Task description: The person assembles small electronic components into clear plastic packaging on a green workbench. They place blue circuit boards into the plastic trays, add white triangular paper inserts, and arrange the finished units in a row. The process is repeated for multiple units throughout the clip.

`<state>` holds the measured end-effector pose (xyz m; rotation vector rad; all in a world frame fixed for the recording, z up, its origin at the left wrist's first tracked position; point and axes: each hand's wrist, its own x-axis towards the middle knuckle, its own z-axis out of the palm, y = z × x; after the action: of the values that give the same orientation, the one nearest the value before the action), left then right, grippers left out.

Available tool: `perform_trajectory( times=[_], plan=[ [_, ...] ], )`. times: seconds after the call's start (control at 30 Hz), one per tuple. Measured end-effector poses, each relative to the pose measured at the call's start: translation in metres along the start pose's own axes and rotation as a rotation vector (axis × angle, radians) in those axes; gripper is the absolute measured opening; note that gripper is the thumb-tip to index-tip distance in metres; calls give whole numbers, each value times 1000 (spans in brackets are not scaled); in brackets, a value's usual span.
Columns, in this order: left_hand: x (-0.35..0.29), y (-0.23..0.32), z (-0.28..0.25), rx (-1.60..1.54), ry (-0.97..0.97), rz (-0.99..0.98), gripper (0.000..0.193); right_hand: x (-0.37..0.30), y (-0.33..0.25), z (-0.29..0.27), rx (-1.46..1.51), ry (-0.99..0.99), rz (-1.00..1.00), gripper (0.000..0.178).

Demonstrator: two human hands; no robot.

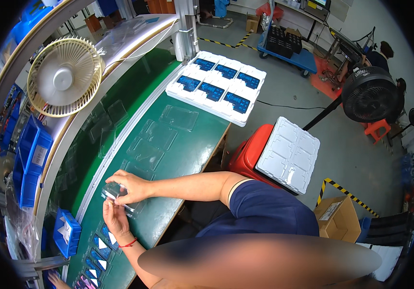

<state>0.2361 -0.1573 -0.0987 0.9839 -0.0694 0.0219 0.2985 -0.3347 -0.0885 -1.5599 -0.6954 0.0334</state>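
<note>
Both of my hands meet over the left side of the green bench, around a small clear plastic shell. My right hand is closed on it from above, thumb and fingers bent round its edge. Below it, my left hand, with a red string at the wrist, pinches at the shell's lower edge; the fingertips partly hide the contact. Several flat clear plastic shells lie on the bench beyond my hands. Nearer, clear shells with blue circuit boards and white pieces form a double row.
A white tray of blue circuit boards rests at the bench's far end. Another white tray sits on a red stool. Left are a green belt, blue bins and a fan. Another person's hand shows lower left.
</note>
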Motion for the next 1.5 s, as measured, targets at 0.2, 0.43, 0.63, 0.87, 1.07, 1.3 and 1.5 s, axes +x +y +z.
perform_trajectory(
  times=[0.2,0.43,0.63,0.87,1.07,1.3,1.5],
  plan=[
    [-23,13,-52,-167,95,47,18,-3,2,14,-9,2,3,72],
    [-47,30,-98,-110,209,-20,21,-7,15,35,-443,14,-89,79],
    [-38,27,-83,328,808,-12,30,-4,-4,-4,-413,70,-114,74],
    [-52,11,-24,1845,694,136,44,-10,0,-127,-636,378,-135,60],
    [-53,-42,86,2116,437,43,63,-33,26,-240,-862,430,-20,57],
    [-43,-57,101,2087,342,-66,61,-46,32,-244,-1015,118,109,68],
    [-45,-60,90,2079,333,-7,57,-45,31,-243,-1014,105,145,66]
  ],
)
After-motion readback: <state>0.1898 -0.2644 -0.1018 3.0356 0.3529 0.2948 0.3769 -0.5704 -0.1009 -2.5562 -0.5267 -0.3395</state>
